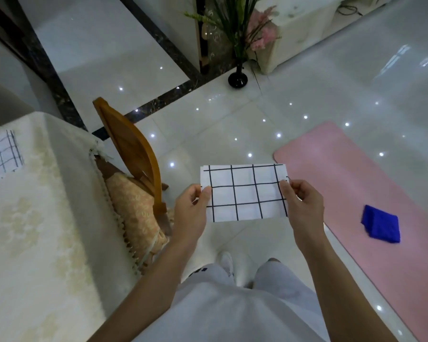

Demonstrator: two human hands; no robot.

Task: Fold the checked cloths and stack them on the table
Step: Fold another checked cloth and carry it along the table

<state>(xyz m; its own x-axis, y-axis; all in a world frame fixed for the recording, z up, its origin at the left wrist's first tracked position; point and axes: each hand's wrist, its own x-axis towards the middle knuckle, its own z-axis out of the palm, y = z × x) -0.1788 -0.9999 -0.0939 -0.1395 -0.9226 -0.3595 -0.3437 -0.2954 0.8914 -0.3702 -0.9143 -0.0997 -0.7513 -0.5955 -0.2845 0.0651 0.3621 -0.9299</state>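
Observation:
A folded white cloth with a black check (245, 193) is held flat in the air above the floor, in front of me. My left hand (192, 208) pinches its left edge and my right hand (303, 206) pinches its right edge. Another checked cloth (0, 156) lies folded on the table (35, 230) at the far left, partly cut off by the frame edge. The table carries a cream patterned cover.
A wooden chair (131, 154) with a cushioned seat is tucked against the table's right side. A pink mat (356, 193) lies on the tiled floor to my right with a folded blue cloth (381, 224) on it. A black vase (237, 79) with plants stands farther ahead.

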